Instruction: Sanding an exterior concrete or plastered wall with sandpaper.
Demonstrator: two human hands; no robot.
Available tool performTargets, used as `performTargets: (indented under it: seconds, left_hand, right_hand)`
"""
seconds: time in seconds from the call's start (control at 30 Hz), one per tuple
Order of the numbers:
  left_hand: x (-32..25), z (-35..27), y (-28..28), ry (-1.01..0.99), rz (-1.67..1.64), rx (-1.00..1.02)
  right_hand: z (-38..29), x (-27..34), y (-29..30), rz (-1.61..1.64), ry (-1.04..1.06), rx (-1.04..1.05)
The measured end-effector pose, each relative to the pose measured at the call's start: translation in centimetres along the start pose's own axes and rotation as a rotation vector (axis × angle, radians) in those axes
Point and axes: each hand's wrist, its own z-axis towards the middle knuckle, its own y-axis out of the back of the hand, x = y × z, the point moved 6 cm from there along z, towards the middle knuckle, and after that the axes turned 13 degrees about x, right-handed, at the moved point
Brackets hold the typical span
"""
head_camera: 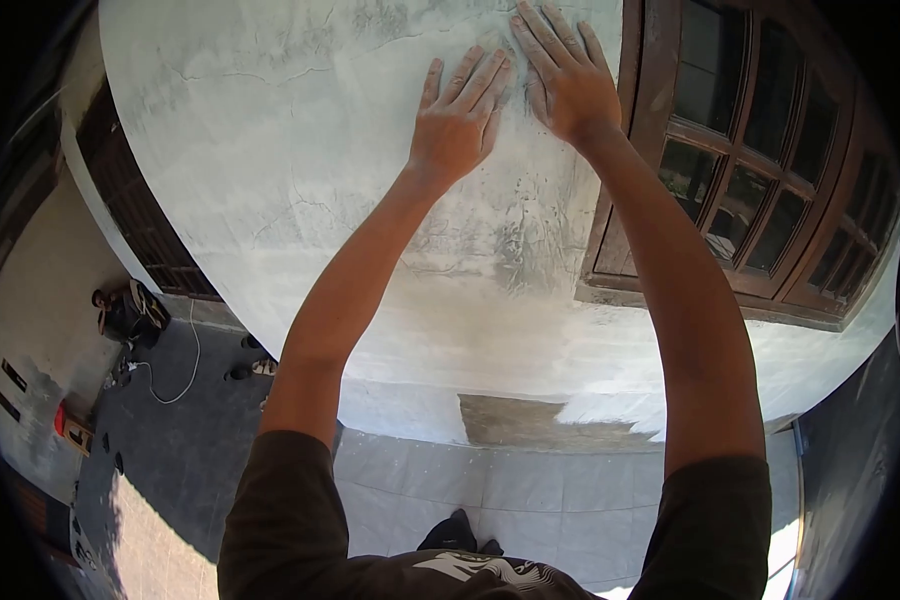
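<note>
Both arms reach up to a pale plastered wall [330, 180] in front of me. My left hand [457, 112] lies against it, palm inward, with the fingers slightly spread and nothing held. Higher and to the right, my right hand [570, 82] also rests on the plaster with its fingers apart, beside a brown wooden window frame [630, 82]. Grey-white dust coats the fingers of both hands. Fine cracks run across the upper left of the wall, and a dark, rough patch [529, 247] shows below the hands. The palms are hidden.
Divided glass panes [765, 90] fill the window at right. A bare brownish patch [510, 420] marks the wall's foot above grey floor tiles [525, 480]. At left, a person [124, 315] sits near a white cable [195, 360], and sandals [264, 367] lie by the wall corner.
</note>
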Motion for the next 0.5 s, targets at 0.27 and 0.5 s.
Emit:
performTargets:
  seconds: [0.27, 0.5]
  left_hand:
    - [1.4, 0.6, 0.3, -0.048, 0.063, 0.030]
    - [-0.6, -0.6, 0.7, 0.138, 0.154, 0.059]
  right_hand:
    - [-1.1, 0.3, 2.2, 0.262, 0.072, -0.342]
    - [-1.2, 0.0, 2.0, 0.240, 0.055, -0.335]
